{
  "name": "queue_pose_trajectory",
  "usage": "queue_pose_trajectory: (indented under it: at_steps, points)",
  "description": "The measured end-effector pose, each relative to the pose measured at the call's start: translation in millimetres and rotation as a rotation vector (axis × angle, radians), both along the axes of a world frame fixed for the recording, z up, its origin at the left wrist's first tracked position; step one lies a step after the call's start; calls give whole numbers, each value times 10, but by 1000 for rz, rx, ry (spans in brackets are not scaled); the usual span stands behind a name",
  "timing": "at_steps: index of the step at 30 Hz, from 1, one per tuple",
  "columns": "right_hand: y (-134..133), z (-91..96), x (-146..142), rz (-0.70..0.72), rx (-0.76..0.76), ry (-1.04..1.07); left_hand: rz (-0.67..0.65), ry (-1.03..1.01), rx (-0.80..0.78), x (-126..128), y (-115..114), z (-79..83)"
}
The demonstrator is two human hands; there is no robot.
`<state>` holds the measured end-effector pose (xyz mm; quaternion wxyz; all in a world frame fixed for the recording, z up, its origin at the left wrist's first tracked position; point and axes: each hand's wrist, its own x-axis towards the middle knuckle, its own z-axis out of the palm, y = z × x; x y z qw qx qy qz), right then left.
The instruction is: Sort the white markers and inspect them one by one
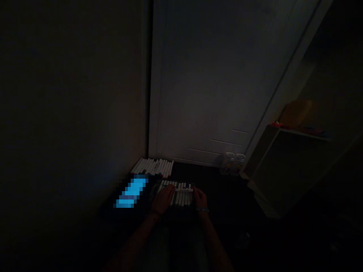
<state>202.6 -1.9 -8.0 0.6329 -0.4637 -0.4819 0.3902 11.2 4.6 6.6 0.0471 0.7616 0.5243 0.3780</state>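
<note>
A white marker (184, 190) lies level between my two hands, over a row of white markers (181, 199) on the dark tabletop. My left hand (164, 198) pinches its left end. At the other end, the fingers of my right hand (200, 197) are closed on it too. Beyond my left hand, a second group of white markers (153, 167) lies side by side near the wall. The room is very dark, so fine details of the fingers and any lettering are hard to make out.
A blurred, glowing blue screen (132, 192) is left of my hands. Two clear packages (233, 165) stand at the back right of the dark table (224, 192). A pale door-like panel (204, 83) rises behind it. To the right is a cabinet (286, 166) with an orange object (297, 112) on top.
</note>
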Motion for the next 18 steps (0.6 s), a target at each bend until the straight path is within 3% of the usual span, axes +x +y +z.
queue_pose_trajectory:
  at_steps: [7, 18]
  points:
    - [-17, 34, 12, 13, -3, 2, -46, 3, -19, -8, -43, 66]
    - [-49, 83, 9, 15, 27, -34, -41, -9, -28, -13, -31, 39]
